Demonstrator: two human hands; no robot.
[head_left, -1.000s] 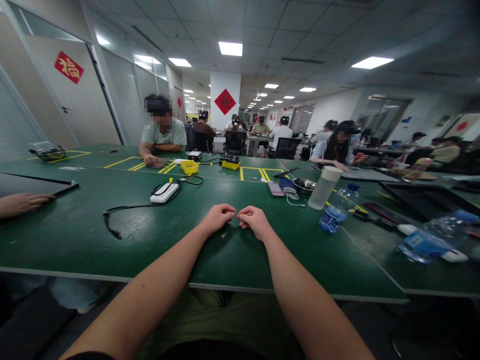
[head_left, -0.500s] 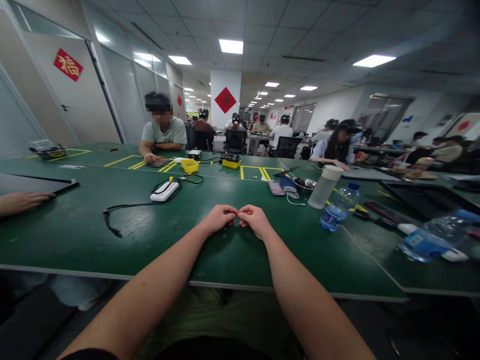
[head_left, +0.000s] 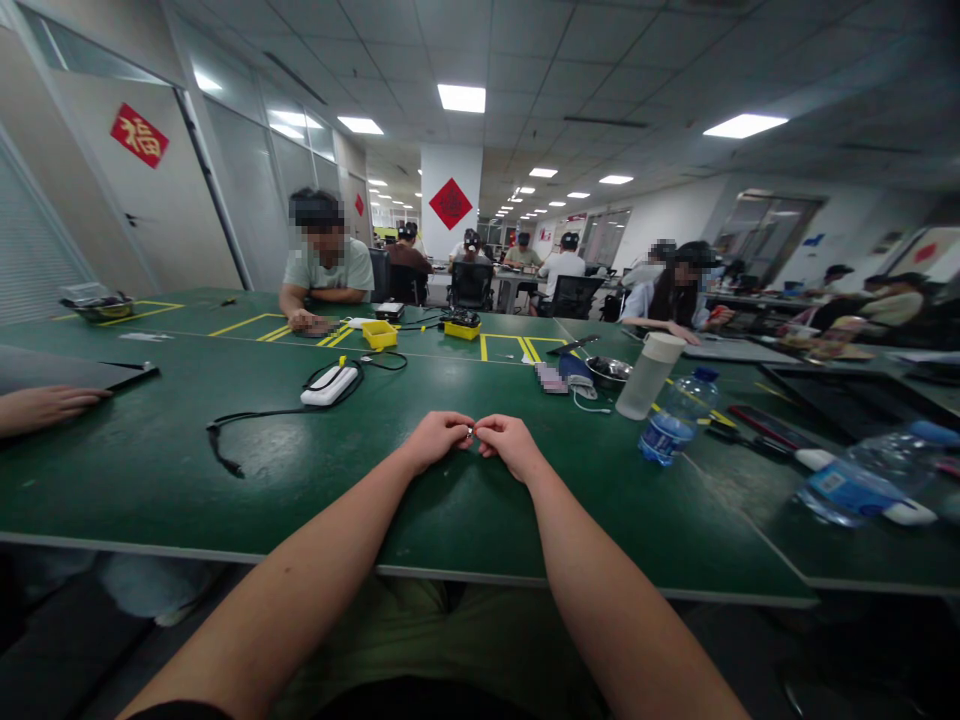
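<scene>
Just above the green table (head_left: 315,505), my left hand (head_left: 439,440) and my right hand (head_left: 506,442) meet fingertip to fingertip in front of me. Between them is a tiny object (head_left: 471,432) with a pale, shiny part and a touch of red; it is too small to name. My left thumb and forefinger pinch it. The right fingers are also closed in a pinch at its other side, and whether they grip the same piece is hidden.
Left of my hands lie a white power bank (head_left: 330,385) and a black cable (head_left: 225,450). A frosted bottle (head_left: 649,378) and a water bottle (head_left: 678,418) stand to the right. Another person's hand (head_left: 52,408) rests on a laptop. A yellow box (head_left: 379,334) sits farther back.
Both hands stay in nearly the same place. The tiny object between the fingertips has turned: mostly red before, it now shows a pale, shiny part.
</scene>
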